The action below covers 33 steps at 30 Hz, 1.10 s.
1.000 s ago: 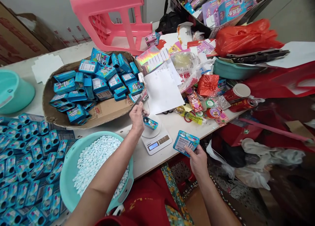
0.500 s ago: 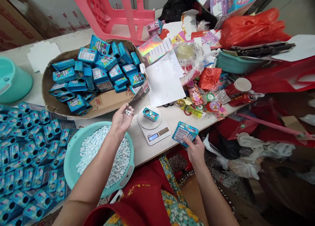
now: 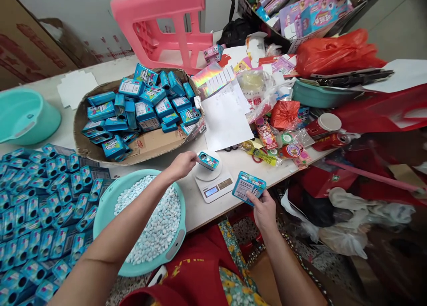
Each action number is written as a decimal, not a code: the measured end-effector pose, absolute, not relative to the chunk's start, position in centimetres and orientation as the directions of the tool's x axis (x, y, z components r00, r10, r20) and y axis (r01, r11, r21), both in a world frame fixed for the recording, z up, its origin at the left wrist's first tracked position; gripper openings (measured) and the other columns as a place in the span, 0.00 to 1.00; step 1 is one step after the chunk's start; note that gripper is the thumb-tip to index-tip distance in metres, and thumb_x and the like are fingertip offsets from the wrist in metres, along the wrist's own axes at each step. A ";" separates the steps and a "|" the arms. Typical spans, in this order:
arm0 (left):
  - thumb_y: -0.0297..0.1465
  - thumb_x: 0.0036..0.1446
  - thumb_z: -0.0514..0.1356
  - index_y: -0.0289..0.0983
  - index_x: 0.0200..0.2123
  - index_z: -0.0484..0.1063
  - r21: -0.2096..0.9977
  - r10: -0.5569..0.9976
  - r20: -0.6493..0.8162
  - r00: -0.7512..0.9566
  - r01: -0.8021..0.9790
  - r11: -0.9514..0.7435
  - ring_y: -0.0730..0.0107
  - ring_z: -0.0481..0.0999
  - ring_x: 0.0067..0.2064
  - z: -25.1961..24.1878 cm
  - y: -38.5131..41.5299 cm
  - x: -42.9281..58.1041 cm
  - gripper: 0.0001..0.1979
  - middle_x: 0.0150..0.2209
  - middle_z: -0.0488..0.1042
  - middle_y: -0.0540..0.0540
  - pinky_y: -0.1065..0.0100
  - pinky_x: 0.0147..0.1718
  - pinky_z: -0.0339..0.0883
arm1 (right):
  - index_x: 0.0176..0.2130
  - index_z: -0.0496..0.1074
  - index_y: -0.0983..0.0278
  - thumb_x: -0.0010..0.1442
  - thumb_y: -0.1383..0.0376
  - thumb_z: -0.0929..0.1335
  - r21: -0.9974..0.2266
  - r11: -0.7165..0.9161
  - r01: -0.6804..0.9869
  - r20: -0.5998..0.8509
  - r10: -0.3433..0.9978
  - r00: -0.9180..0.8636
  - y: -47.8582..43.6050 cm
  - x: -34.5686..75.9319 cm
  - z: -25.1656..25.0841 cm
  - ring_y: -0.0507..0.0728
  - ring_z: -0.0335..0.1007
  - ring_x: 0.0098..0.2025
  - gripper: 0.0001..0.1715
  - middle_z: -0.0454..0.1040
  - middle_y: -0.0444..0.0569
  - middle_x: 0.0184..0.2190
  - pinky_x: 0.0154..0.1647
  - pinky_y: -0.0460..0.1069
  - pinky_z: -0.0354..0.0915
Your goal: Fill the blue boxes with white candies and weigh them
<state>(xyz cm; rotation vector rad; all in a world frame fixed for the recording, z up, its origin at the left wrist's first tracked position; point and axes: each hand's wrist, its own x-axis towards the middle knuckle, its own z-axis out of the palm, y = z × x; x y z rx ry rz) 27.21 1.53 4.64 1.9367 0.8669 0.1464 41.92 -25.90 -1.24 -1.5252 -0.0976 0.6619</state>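
My left hand [image 3: 184, 164] is closed, palm down, its fingertips at the round hole of a blue candy box [image 3: 209, 161]. That box lies on the round plate of a white digital scale [image 3: 218, 189]. White candies were in this palm a moment ago; the closed fingers hide most of what they hold now. In my right hand [image 3: 264, 210] is another blue candy box [image 3: 247, 187], gripped by its lower right corner beside the scale, its hole at the top left. Below my left forearm, a turquoise basin [image 3: 182, 241] holds many small white and pale blue candies [image 3: 158, 223].
Many blue boxes with round holes [image 3: 36, 217] stand in rows at the left. A cardboard tray [image 3: 156, 150] of blue boxes lies behind the basin. Paper sheets [image 3: 227, 123], packets and a paper cup [image 3: 323, 123] clutter the right side. A pink stool [image 3: 180, 34] stands at the back.
My left hand has moved right from above the basin to the box on the scale, turning from palm up with candies to palm down. My right hand still holds its box.
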 end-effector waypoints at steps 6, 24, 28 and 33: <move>0.21 0.47 0.53 0.38 0.32 0.72 0.488 0.450 -0.181 0.874 0.477 -0.731 0.64 0.68 0.32 4.3 2.2 31.4 0.11 0.32 0.72 0.43 0.68 0.27 0.53 | 0.39 0.73 0.62 0.43 0.62 0.76 -0.915 -0.045 -0.401 -0.377 0.452 0.808 -26.0 42.0 -0.8 0.56 0.73 0.38 0.22 0.78 0.45 0.36 0.48 0.56 0.67; 0.31 0.54 0.55 0.40 0.35 0.72 0.588 0.660 -0.125 0.741 0.591 -0.552 0.67 0.71 0.36 5.6 1.6 30.2 0.07 0.36 0.75 0.48 0.69 0.32 0.60 | 0.40 0.73 0.63 0.43 0.62 0.77 -0.931 -0.063 -0.360 -0.349 0.438 0.828 -26.1 42.8 -1.1 0.56 0.73 0.37 0.23 0.78 0.45 0.36 0.48 0.56 0.66; 0.33 0.54 0.55 0.39 0.34 0.72 0.606 0.683 -0.121 0.721 0.598 -0.524 0.67 0.71 0.36 5.4 1.8 29.5 0.06 0.35 0.75 0.48 0.69 0.31 0.60 | 0.39 0.73 0.63 0.42 0.62 0.77 -0.930 -0.060 -0.364 -0.353 0.428 0.832 -26.0 42.6 -1.0 0.56 0.73 0.38 0.23 0.78 0.45 0.36 0.47 0.56 0.66; 0.34 0.56 0.55 0.40 0.34 0.71 0.581 0.663 -0.113 0.740 0.590 -0.560 0.67 0.70 0.37 4.8 1.3 29.3 0.07 0.34 0.72 0.48 0.68 0.33 0.60 | 0.39 0.73 0.63 0.42 0.62 0.77 -0.929 -0.059 -0.366 -0.354 0.432 0.830 -25.8 42.3 -1.0 0.56 0.73 0.37 0.22 0.78 0.45 0.36 0.47 0.55 0.66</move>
